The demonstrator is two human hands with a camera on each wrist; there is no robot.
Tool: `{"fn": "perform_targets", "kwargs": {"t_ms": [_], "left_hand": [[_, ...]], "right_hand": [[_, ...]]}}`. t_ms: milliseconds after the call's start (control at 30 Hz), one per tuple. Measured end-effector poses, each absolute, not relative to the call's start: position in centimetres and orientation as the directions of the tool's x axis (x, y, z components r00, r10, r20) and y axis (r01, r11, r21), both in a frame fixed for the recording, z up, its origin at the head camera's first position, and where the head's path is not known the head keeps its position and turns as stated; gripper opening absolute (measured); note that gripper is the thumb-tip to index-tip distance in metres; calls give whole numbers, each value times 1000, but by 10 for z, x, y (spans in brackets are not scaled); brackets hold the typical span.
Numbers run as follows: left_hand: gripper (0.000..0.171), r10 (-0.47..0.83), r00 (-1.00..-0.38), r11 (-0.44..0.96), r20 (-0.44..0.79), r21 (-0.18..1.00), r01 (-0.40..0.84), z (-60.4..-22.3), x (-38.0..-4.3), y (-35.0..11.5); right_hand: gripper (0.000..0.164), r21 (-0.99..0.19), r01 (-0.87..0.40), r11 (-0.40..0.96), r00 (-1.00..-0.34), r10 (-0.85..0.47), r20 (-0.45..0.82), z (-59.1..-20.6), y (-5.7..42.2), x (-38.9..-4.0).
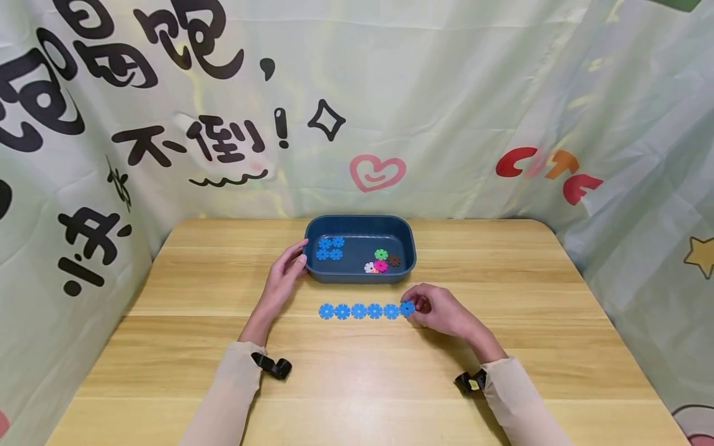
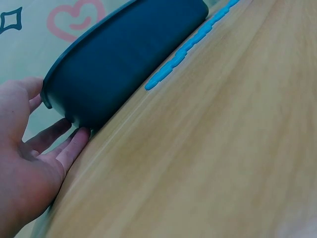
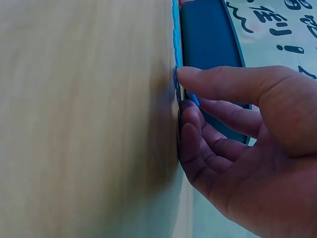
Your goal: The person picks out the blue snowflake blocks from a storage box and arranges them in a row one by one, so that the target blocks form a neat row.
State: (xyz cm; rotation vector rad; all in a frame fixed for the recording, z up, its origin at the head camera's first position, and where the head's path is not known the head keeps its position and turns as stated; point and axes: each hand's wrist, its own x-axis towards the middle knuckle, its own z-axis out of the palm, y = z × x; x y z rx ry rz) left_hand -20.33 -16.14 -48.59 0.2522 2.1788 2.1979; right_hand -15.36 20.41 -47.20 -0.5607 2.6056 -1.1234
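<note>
Right hand (image 1: 440, 310): pinches blue disc (image 1: 408, 308) | left hand (image 1: 281, 277): touches tray (image 1: 359, 278)

Beige sleeves (image 1: 222, 396); black wrist cameras (image 1: 282, 369), seemingly strapped

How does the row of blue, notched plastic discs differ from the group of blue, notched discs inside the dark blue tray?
Count: the row of blue, notched plastic discs shows six, the group of blue, notched discs four. Arrangement: the row makes one line; the group forms two pairs, one behind the other. Place: the row is on the near side of the dark blue tray; the group is inside it. Both share blue colour and notched shape.
</note>
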Motion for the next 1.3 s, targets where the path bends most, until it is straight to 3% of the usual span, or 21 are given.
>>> {"fn": "perform_targets", "kwargs": {"t_ms": [1300], "left_hand": [[44,113,-986,5,124,992,126,-515,-217,-165]], "right_hand": [[28,-728,-265,633,-891,-449,-67,-469,202,-152]]}}
